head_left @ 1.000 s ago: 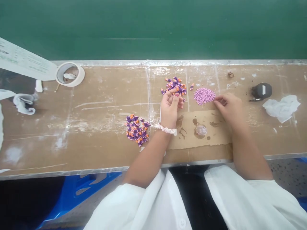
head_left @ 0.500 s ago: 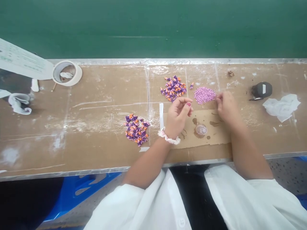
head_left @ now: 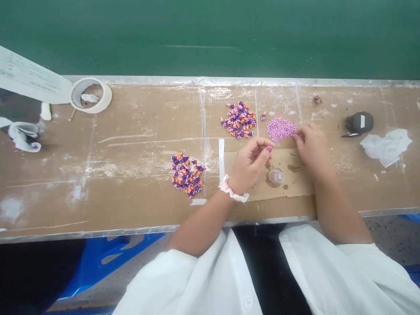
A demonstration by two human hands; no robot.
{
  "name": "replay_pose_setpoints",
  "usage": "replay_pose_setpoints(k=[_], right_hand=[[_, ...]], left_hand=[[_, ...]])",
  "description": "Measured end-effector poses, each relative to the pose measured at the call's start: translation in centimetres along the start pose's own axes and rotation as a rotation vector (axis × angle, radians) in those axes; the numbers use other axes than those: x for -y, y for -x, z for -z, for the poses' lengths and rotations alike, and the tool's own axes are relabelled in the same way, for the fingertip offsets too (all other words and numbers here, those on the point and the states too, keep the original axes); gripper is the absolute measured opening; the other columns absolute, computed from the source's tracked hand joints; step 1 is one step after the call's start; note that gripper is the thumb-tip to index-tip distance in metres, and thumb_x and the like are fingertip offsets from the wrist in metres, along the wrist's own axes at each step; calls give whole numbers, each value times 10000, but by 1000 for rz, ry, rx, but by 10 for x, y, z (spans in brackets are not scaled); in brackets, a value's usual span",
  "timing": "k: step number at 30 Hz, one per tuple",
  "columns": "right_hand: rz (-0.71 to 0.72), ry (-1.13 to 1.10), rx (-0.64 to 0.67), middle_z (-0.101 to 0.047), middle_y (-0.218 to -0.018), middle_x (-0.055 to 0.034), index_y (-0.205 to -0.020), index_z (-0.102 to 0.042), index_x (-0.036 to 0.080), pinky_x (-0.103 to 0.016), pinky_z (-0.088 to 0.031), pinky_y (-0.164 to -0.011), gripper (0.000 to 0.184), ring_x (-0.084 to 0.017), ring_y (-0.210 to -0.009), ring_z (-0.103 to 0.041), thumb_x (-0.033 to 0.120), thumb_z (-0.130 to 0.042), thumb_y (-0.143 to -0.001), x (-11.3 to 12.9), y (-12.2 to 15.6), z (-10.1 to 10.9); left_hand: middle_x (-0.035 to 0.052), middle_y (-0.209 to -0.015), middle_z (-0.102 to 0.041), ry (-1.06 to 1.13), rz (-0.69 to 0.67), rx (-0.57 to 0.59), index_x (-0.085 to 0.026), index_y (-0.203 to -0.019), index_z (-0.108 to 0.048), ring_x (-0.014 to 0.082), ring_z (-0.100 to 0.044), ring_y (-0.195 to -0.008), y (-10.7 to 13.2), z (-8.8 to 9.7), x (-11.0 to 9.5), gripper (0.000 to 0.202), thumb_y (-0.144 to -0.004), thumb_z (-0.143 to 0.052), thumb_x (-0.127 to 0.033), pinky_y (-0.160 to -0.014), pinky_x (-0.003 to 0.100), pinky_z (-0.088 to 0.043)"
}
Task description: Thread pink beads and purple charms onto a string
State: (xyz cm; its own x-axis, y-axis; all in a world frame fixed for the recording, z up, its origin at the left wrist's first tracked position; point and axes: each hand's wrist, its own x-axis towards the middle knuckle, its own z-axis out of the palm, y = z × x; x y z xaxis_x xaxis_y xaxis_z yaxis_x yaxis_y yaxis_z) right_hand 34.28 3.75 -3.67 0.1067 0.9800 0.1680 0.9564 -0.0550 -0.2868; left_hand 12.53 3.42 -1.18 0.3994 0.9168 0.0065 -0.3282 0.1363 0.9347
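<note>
My left hand hovers over the near cardboard sheet, thumb and fingers pinched together; whatever lies between them is too small to make out. At the right edge of a heap of small pink-purple beads, my right hand has its thumb and forefinger closed, and any thing in them is hidden. A small clear round container sits on the cardboard sheet between my wrists. Beyond my left hand lies a pile of purple and orange figurines, with a single figurine beside it.
Another pile of figurines lies left of my left forearm. A tape roll and a crumpled white cloth are at far left. To the right are a black object and a white tissue.
My left hand has shifted slightly right, closer to the bead heap. My right hand stays at the heap's right edge, its fingers moving only a little.
</note>
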Motion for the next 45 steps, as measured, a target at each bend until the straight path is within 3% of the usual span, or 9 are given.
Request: replay_pose_setpoints(k=[4, 9, 18, 26, 32, 37, 41, 45], right_hand=[[19, 66, 46, -554, -935, -144, -828, -490, 195, -473, -474, -787, 54, -302, -875, -550, 176, -442, -844, -1, 0, -4], [40, -16, 32, -532, -932, -124, -828, -437, 215, -470, -472, -812, 53, -284, -877, -548, 164, -451, -834, -8, 5, 3], [19, -110, -9, -572, -914, -86, -835, -524, 219, -419, -477, -803, 66, -255, -877, -581, 177, -474, -844, -9, 3, 22], [28, -63, 10, -600, -870, -77, -843, -650, 204, -414, -492, -772, 66, -249, -816, -593, 204, -587, -824, -4, 2, 18], [26, 1, 25, -609, -880, -91, -814, -607, 203, -418, -493, -774, 57, -267, -838, -591, 204, -559, -843, -1, -1, 9], [39, 86, 70, -564, -958, -152, -871, -521, 175, -477, -472, -825, 88, -308, -924, -557, 168, -433, -873, -3, -3, -2], [139, -100, -18, -528, -922, -107, -886, -458, 204, -445, -465, -805, 58, -261, -876, -539, 176, -408, -899, 6, 4, 12], [357, -430, -43, -513, -876, -49, -907, -447, 235, -364, -456, -736, 58, -204, -835, -523, 221, -421, -957, 32, 18, 36]], left_hand=[[-21, -718, -563, -28, -7, 36, -163, -904, -584, 54, -542, -622, 1, -1, 1, 191, -883, -603, -352, -586, 177, -463], [-21, -718, -562, -23, 12, 16, -163, -902, -583, 55, -546, -627, 1, -1, 2, 150, -883, -595, -311, -598, 179, -471], [-23, -726, -564, 17, 33, -13, -159, -885, -584, 44, -537, -614, 0, 0, 0, 121, -872, -603, -278, -595, 167, -475], [-28, -706, -555, 24, 37, -26, -162, -875, -584, 45, -531, -607, 0, -1, -2, 97, -871, -597, -259, -588, 170, -471], [-16, -740, -574, -2, 44, -36, -163, -871, -586, 47, -532, -611, 0, -2, -1, 86, -872, -585, -249, -590, 176, -471], [-19, -735, -576, -23, 58, -30, -165, -868, -588, 49, -532, -608, 0, -1, 1, 103, -864, -597, -267, -592, 183, -465], [-4, -742, -604, -73, 79, 6, -162, -885, -617, 68, -559, -654, 0, 0, 3, 146, -858, -606, -305, -602, 190, -461], [36, -835, -674, -123, 127, 77, -149, -888, -668, 100, -601, -733, 1, -2, 6, 217, -823, -653, -356, -671, 229, -478]])
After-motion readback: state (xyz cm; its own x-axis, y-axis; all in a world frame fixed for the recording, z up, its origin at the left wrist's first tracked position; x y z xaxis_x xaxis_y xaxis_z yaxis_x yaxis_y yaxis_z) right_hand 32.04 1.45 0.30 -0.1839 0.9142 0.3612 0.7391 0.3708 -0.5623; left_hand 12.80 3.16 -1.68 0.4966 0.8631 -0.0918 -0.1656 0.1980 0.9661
